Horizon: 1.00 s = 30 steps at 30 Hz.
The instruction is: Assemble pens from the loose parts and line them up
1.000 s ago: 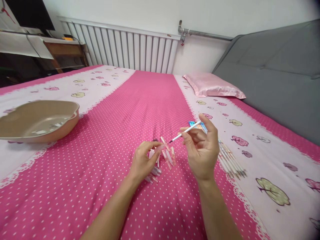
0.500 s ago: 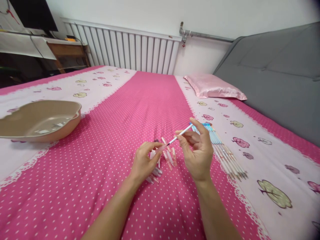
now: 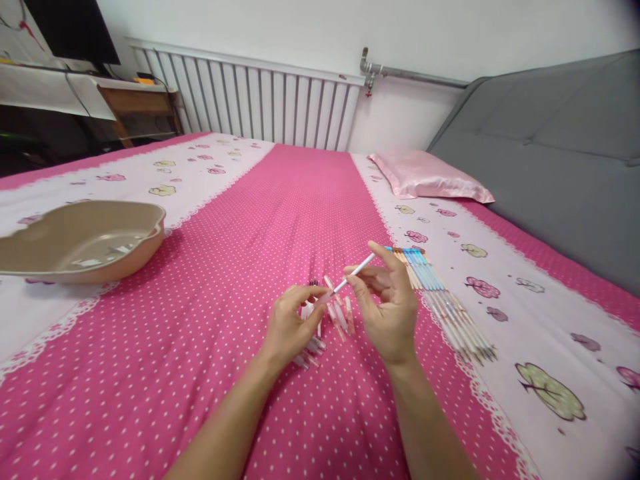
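The right hand [image 3: 390, 308] pinches a pen [image 3: 359, 269] — now brought to the cap [image 3: 325, 298] (pinkish) the left hand [image 3: 290, 319] pinches. Fitting seems begun.

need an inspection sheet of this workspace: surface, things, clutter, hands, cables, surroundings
Surface: pink dotted bedspread, creased
Things in hand: white stick, its tip at a pale pink piece; insertion too small to tell
Clutter: loose pieces by the left hand; lined-up slim sticks; basin, contents unclear
Hands: left hand pinches the pale pink piece; right hand holds the white stick
Cables: dark cable on the desk
Surroundings: radiator, pink pillow, grey headboard
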Tool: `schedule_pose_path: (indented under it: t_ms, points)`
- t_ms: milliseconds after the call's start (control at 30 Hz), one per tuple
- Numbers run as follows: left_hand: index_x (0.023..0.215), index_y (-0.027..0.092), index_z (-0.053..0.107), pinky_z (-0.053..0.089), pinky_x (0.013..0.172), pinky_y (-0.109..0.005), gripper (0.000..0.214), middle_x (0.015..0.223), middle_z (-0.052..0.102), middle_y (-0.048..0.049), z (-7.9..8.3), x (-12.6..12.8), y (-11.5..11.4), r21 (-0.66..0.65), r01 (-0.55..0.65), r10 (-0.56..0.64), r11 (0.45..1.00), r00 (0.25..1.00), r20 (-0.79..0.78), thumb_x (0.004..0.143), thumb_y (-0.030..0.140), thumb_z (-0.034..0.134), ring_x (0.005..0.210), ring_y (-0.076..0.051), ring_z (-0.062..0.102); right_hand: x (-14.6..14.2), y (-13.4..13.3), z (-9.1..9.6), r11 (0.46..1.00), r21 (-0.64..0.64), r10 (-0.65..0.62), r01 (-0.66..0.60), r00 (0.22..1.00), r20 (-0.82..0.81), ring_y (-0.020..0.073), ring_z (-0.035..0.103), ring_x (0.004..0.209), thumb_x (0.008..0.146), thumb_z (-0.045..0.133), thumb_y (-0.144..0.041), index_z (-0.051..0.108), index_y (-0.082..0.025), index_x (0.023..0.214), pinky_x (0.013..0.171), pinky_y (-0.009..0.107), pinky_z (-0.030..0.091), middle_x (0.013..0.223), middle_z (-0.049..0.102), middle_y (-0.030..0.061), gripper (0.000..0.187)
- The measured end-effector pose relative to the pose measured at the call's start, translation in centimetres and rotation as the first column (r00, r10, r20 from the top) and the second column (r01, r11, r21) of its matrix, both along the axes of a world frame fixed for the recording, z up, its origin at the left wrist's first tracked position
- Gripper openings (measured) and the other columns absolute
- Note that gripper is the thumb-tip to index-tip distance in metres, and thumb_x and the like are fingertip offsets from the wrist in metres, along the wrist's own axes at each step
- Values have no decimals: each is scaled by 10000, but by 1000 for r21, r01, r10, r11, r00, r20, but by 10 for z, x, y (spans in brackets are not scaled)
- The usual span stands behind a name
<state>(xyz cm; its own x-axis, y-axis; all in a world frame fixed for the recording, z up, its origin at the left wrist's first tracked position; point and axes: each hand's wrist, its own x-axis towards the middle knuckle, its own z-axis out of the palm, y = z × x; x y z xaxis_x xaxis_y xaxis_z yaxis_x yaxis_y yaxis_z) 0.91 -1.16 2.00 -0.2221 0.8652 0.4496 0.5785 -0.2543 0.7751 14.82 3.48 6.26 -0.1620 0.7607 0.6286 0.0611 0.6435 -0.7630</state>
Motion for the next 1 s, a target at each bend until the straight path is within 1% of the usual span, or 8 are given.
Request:
schedule_pose_path:
  t_ms: [400,500,633,733,800,867,933,1000]
  points:
    - [971,227,650,459,695,-301,198,862,675,-43,0,0,-1,0,20,-20,1000,999,44,806,297,567,740,-152,567,-6,0,-9,1000,0,11,-11,996,85,161,648,845,842,517,-196,439,-303,1270,730,333,561,920,660,6,448]
    - [964,214,652,461,696,-301,199,867,673,-48,3,0,-2,8,31,-32,999,995,89,797,290,577,743,-152,566,-6,0,-11,999,15,33,-35,992,121,152,644,843,845,515,-192,462,-290,1258,718,317,555,915,665,5,428]
    - [974,211,651,462,694,-302,209,893,674,-49,6,2,-3,4,63,-63,998,981,184,788,280,588,742,-154,575,-7,0,-11,997,41,50,-61,973,227,145,635,863,864,485,-192,520,-286,1212,742,311,538,955,664,10,362]
    - [970,211,657,461,686,-302,208,888,676,-47,6,2,-3,4,76,-75,997,970,232,784,276,591,728,-153,575,-7,-2,-10,997,36,62,-75,959,277,152,625,912,878,458,-202,492,-307,1249,777,325,525,1022,656,13,387]
    - [967,208,657,460,690,-300,210,871,674,-46,5,0,-2,19,54,-57,998,966,253,775,275,601,731,-154,574,-7,-3,-8,996,21,77,-85,961,265,158,614,958,878,458,-213,443,-313,1295,774,322,525,1060,646,20,429]
    - [961,200,654,458,716,-303,208,872,671,-47,4,-2,-1,25,8,-15,1000,956,291,772,272,604,761,-158,578,-6,-3,-6,997,-4,78,-79,970,230,165,612,967,867,480,-229,405,-299,1322,755,318,528,1045,650,31,467]
    - [952,189,651,458,729,-302,209,886,666,-51,4,-7,0,7,-67,60,998,934,352,767,274,606,781,-159,579,-5,-3,-4,996,-51,81,-71,969,235,167,628,899,851,508,-251,461,-273,1273,718,314,528,970,665,35,424]
    - [944,182,649,459,712,-291,216,897,661,-50,4,-12,1,-21,-167,160,986,895,415,756,282,613,775,-152,576,-4,-3,-5,987,-123,138,-103,935,325,159,636,800,839,526,-269,561,-250,1141,674,302,519,885,672,29,304]
